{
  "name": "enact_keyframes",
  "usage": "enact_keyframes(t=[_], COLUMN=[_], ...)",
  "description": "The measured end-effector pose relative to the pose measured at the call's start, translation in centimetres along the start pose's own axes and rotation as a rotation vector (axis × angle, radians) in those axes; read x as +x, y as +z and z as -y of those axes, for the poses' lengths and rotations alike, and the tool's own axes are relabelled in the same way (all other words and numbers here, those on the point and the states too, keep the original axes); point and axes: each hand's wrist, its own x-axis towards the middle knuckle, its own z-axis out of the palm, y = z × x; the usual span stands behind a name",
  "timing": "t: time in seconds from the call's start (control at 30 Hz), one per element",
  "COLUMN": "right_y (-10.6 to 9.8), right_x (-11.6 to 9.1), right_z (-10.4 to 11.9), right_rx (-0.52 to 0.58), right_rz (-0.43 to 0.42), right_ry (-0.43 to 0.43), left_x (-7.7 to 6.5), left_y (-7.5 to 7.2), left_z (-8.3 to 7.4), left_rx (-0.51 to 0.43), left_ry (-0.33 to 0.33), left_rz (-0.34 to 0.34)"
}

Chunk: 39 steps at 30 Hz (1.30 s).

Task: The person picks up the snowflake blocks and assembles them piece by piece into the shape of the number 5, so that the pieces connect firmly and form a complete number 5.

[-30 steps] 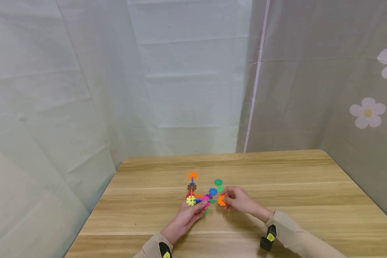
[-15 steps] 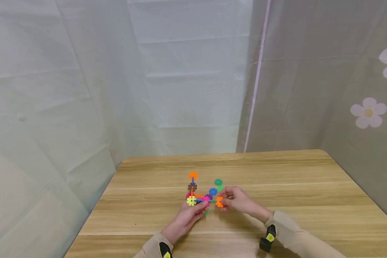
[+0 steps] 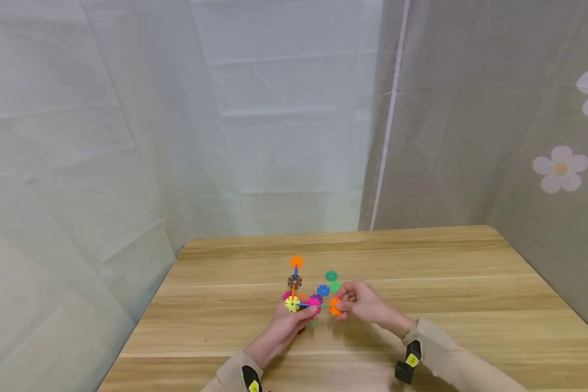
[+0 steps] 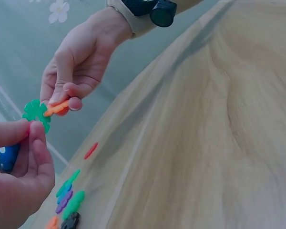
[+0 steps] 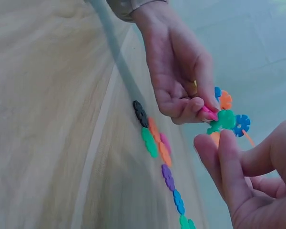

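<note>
My left hand (image 3: 288,325) pinches a pink notched disc (image 3: 316,301) in a chain of interlocking plastic discs held above the table. Toward the far side run a yellow disc (image 3: 292,304), a brown disc (image 3: 294,281) and an end orange disc (image 3: 296,262), with blue and orange ones edge-on between them. Fixed to the pink piece is a green disc (image 4: 34,110). My right hand (image 3: 368,306) pinches another orange disc (image 3: 335,307) between thumb and fingers. Its edge meets the green disc's edge in the left wrist view; how deeply the slots engage is hidden.
Loose discs lie on the wooden table (image 3: 421,272) under and behind the hands: a teal disc (image 3: 331,276), a blue disc (image 3: 323,290), a purple disc (image 5: 168,177), a black disc (image 5: 139,113) and several others. A pale curtain (image 3: 294,136) hangs behind the table.
The right hand's orange disc has moved left to the green disc, then slightly back right. The chain has tilted, its far end shifting up and right. A dark disc now shows below the left hand.
</note>
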Motion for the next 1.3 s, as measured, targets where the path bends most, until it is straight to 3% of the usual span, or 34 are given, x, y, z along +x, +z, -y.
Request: enact_keyframes(t=[0.17, 0.3, 0.53, 0.87, 0.97, 1.1, 1.3], right_y=[0.0, -0.1, -0.1, -0.3, -0.4, -0.2, 0.1], right_x=[-0.3, -0.5, -0.9, -1.2, -1.3, -1.4, -1.3], right_z=[0.1, 0.2, 0.2, 0.4, 0.4, 0.4, 0.2], right_rx=[-0.002, -0.010, -0.106, -0.222, -0.209, -0.171, -0.185], right_rz=[-0.002, 0.028, 0.095, 0.225, 0.279, 0.301, 0.235], right_ry=[-0.010, -0.018, -0.004, -0.075, -0.097, -0.116, -0.116], left_x=[-0.1, -0.1, 0.1, 0.4, 0.5, 0.8, 0.9], left_y=[0.2, 0.0, -0.8, -1.3, -1.5, -1.6, -1.4], left_z=[-0.2, -0.2, -0.4, -1.6, -1.7, -1.7, -1.8], left_rx=[-0.018, 0.021, 0.097, 0.189, 0.245, 0.251, 0.246], left_ry=[-0.010, -0.002, -0.014, -0.030, -0.046, -0.055, -0.068], left_rz=[0.030, 0.065, 0.177, 0.237, 0.295, 0.365, 0.318])
